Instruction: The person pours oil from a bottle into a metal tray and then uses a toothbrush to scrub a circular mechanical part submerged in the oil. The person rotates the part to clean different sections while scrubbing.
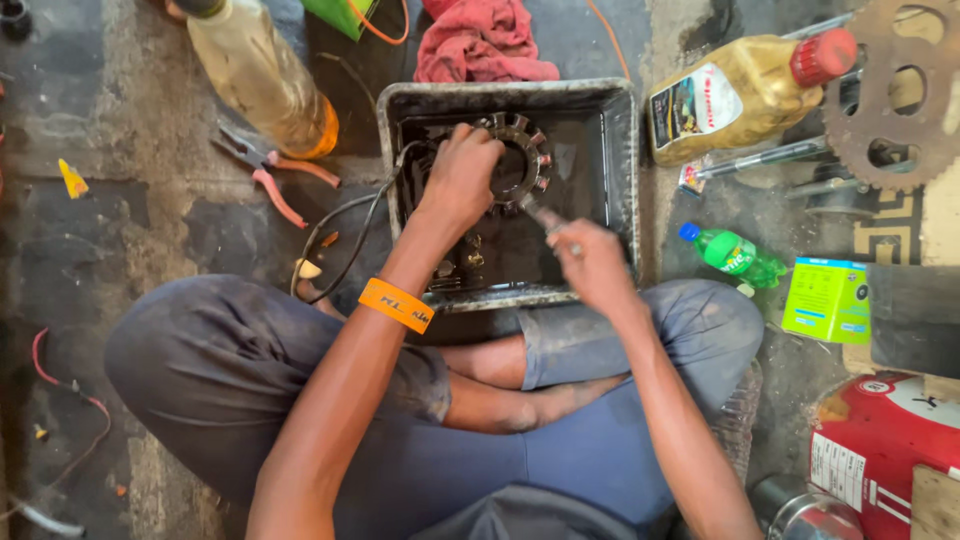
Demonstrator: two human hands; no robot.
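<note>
The left hand (pixel 462 178), an orange band at its wrist, was closed over the rim of a round, toothed metal stator ring (pixel 520 160) held above the dark, oily bottom of a rectangular grey metal tray (pixel 622 150). The right hand (pixel 590 262) was clenched around a slim metal-handled brush or tool (pixel 543 216) whose tip met the ring's lower edge; its exact kind could not be told. In my judgement the work is done best with the ring kept low over the tray, so drips fall inside, and turned steadily so each tooth is reached. The tray sat on a stained, patchy concrete floor between the person's crossed legs. Nearby lay red-handled pliers (pixel 268 170), a crumpled red rag (pixel 478 42), a yellow oil bottle with a red cap (pixel 745 92), a small green bottle (pixel 738 255) and a rusty sprocket (pixel 895 90).
</note>
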